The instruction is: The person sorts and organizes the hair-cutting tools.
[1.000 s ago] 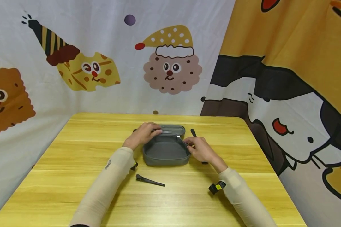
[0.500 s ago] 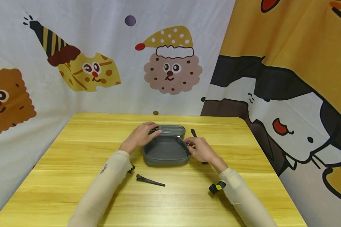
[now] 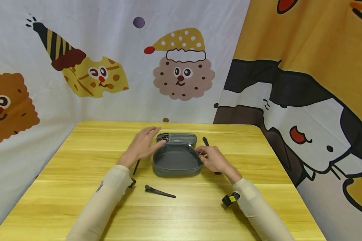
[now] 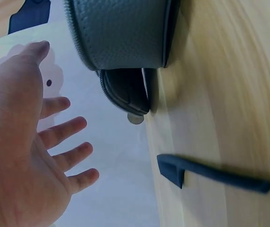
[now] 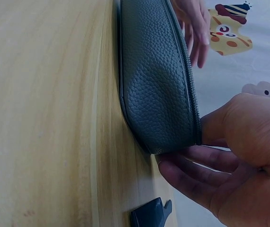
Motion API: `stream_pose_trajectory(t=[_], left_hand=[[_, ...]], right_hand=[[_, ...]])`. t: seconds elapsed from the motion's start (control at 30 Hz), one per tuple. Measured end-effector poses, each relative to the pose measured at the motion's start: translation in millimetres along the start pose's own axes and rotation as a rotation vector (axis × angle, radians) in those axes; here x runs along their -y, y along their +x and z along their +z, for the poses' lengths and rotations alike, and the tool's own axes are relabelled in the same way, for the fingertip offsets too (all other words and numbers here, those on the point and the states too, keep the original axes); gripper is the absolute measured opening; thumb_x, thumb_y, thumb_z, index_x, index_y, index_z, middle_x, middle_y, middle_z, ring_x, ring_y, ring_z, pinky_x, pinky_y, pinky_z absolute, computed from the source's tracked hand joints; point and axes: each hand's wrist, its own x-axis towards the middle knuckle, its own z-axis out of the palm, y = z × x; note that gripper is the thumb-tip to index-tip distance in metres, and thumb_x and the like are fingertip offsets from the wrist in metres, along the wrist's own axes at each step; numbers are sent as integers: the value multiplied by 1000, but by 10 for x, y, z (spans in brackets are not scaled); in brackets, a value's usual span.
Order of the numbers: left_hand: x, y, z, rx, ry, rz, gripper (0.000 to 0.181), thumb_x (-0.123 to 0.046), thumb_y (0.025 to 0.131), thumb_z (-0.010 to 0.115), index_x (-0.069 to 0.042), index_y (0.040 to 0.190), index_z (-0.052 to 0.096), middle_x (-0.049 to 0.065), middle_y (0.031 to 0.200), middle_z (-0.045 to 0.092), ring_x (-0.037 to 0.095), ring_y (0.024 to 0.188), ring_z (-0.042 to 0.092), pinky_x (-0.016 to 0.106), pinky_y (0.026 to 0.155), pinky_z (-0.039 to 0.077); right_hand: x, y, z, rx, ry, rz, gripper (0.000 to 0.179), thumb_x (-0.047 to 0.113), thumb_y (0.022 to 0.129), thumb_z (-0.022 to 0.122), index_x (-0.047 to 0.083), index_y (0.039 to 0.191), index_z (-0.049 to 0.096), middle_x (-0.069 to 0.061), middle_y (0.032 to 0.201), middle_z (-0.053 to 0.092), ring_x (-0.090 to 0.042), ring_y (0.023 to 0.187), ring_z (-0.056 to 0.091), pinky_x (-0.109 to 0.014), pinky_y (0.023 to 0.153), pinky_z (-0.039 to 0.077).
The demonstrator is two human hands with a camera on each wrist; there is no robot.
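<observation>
An unzipped grey case (image 3: pixel 177 169) stands on the table, its lid (image 3: pixel 184 137) folded back. Metal tools (image 3: pixel 163 136) show in the lid's left part. My left hand (image 3: pixel 140 146) hovers at the case's left rear with fingers spread, holding nothing; the left wrist view shows its bare palm. My right hand (image 3: pixel 213 159) grips the right wall of the case, thumb inside and fingers outside in the right wrist view. Under and beside the left hand lies a thin black tool with a wider head (image 4: pixel 211 174). In front of the case is a black hair clip (image 3: pixel 160 191).
Right of the case lies a long black tool (image 3: pixel 205 141), partly hidden by the right hand. The wooden table (image 3: pixel 181 221) extends around everything. Behind it hangs a cloth (image 3: pixel 108 107) printed with cartoon figures.
My left hand has moved left, off the lid, uncovering the metal tools there and part of the thin black tool. My right hand and the case have stayed nearly still.
</observation>
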Motion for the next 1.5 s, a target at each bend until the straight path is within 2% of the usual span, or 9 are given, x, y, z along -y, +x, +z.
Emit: stream_pose_trajectory(t=[0.23,0.4,0.6,0.77,0.93,1.07,1.3,1.5], left_hand=[[22,-101,-95,-39,37,3,77,-53,114,64,-11,174,44,24,174,48,49,163,44,71,135,35],[115,-163,-191,-72,51,-12,77,-52,113,66,-8,173,45,26,173,49,51,162,44,73,134,35],[294,-247,-358,-64,55,-76,77,-53,115,61,-8,174,42,27,175,45,51,164,40,73,135,32],[406,-320,-441,-45,65,-102,78,-54,116,58,-7,175,40,30,176,43,54,164,38,75,135,30],[472,-401,-427,-16,59,-111,78,-54,116,60,-5,174,42,31,176,42,56,163,38,76,134,32],[487,-452,-369,37,48,-121,78,-52,115,62,-4,173,43,31,177,40,56,164,38,77,133,34],[485,-480,-246,126,59,-152,79,-51,112,67,-2,170,47,34,175,42,58,161,42,77,130,38],[463,-493,-169,169,81,-180,80,-52,111,68,0,169,48,34,172,46,58,157,48,75,127,43]], right_hand=[[-7,-17,5,0,0,0,32,2,111,64,1,141,76,-18,132,81,-33,114,81,-46,93,71],[-7,-10,3,-14,-4,-19,31,1,110,66,0,140,76,-19,132,81,-34,112,82,-47,92,71],[-8,4,-15,-16,-9,-25,31,1,110,65,0,140,76,-19,133,81,-35,112,82,-47,92,71],[-17,0,-18,-16,-19,-22,31,1,110,65,0,140,76,-19,134,81,-36,112,82,-48,92,71],[-18,-5,-13,-13,-14,-20,31,1,111,65,0,140,76,-19,133,81,-35,113,82,-47,92,71],[-15,-14,-9,-7,-7,-12,32,1,111,65,0,141,75,-19,133,81,-35,114,81,-47,93,71],[-26,-1,9,-8,-10,-14,31,1,111,65,1,140,76,-19,133,81,-35,113,82,-47,93,71],[-20,1,14,-6,-10,-8,31,2,111,65,1,140,76,-19,133,81,-35,111,82,-47,92,71]])
